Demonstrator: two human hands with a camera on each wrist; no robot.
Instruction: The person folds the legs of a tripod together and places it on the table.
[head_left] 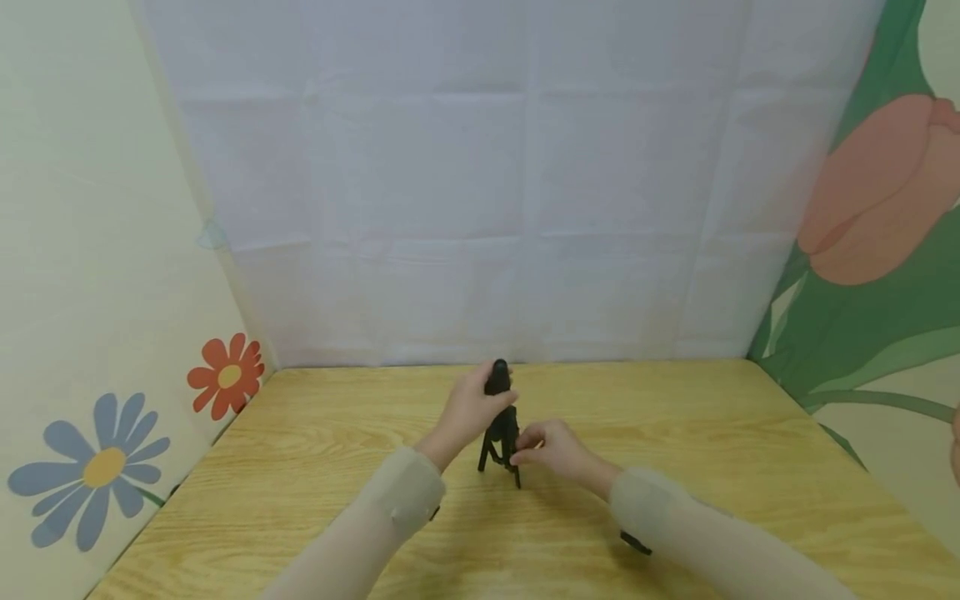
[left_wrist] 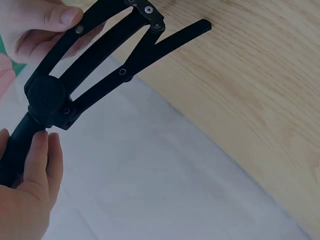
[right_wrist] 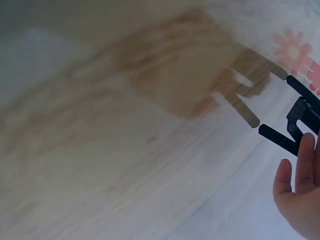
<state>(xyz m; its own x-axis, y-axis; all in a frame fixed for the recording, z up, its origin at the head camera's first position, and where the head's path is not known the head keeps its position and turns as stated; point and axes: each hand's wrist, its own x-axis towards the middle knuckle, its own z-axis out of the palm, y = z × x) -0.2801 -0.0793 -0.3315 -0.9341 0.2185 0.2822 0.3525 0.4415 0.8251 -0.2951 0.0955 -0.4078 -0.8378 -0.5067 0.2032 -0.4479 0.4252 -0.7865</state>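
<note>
A small black tripod (head_left: 503,423) stands upright near the middle of the table, its legs partly spread. My left hand (head_left: 468,412) grips it by the upper column, fingers wrapped around below the round hub in the left wrist view. At one leg, my right hand (head_left: 557,450) pinches between thumb and fingers; the thumb (left_wrist: 69,16) lies on that leg by a rivet. Another leg (left_wrist: 180,40) sticks outward, joined to the centre by a hinged brace. In the right wrist view, leg tips (right_wrist: 275,137) show beyond the right fingers.
The wood-grain table (head_left: 337,517) spreads out around the hands. A creased white cloth (head_left: 480,183) hangs along its back edge. Flower-printed panels (head_left: 67,250) flank both sides. At the far right edge, part of another person's hand (head_left: 956,442) shows.
</note>
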